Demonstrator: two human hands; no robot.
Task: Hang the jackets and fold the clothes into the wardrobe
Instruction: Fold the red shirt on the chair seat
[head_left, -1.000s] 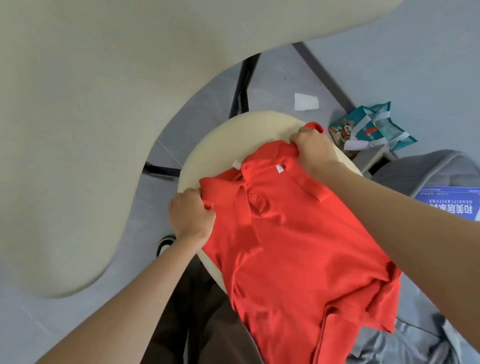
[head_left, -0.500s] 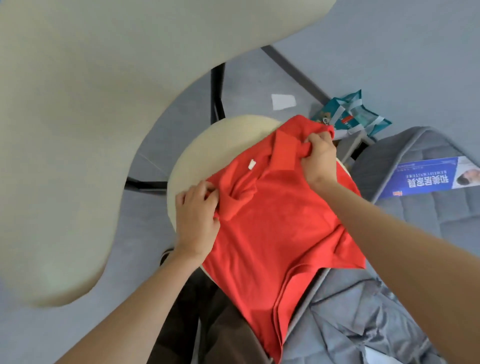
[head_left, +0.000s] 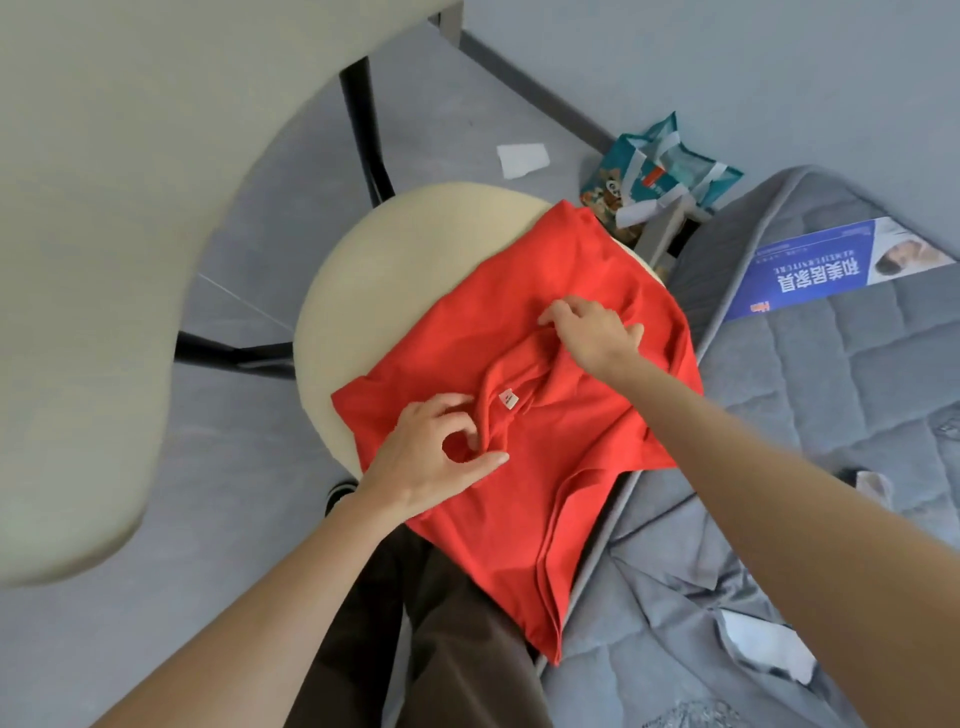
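1. The shirt (head_left: 519, 467), plain red, lies in a rough square on the round cream stool (head_left: 395, 270). Its near corner hangs off towards my legs and its right edge reaches over the grey mattress (head_left: 841, 395).
2. A small white tag (head_left: 509, 400) sits inside the collar. It carries red marks too small for me to read.
3. On the mattress lies a blue banner (head_left: 810, 270) with large white Chinese characters, upside down from here. I can't read them with confidence.
4. A teal bag (head_left: 660, 171) on the floor beyond the stool shows a cartoon figure, and its print is illegible.
5. My left hand (head_left: 431, 457) rests on the shirt just left of the collar, thumb and forefinger curled together on a fold of cloth.
6. My right hand (head_left: 592, 332) is just beyond the collar, fingers curled down into a bunched ridge of fabric.
7. A second ago the button placket faced up and both hands clutched the shoulders. Now the buttons are out of sight, the shirt lies flatter, and both hands have moved in beside the collar.
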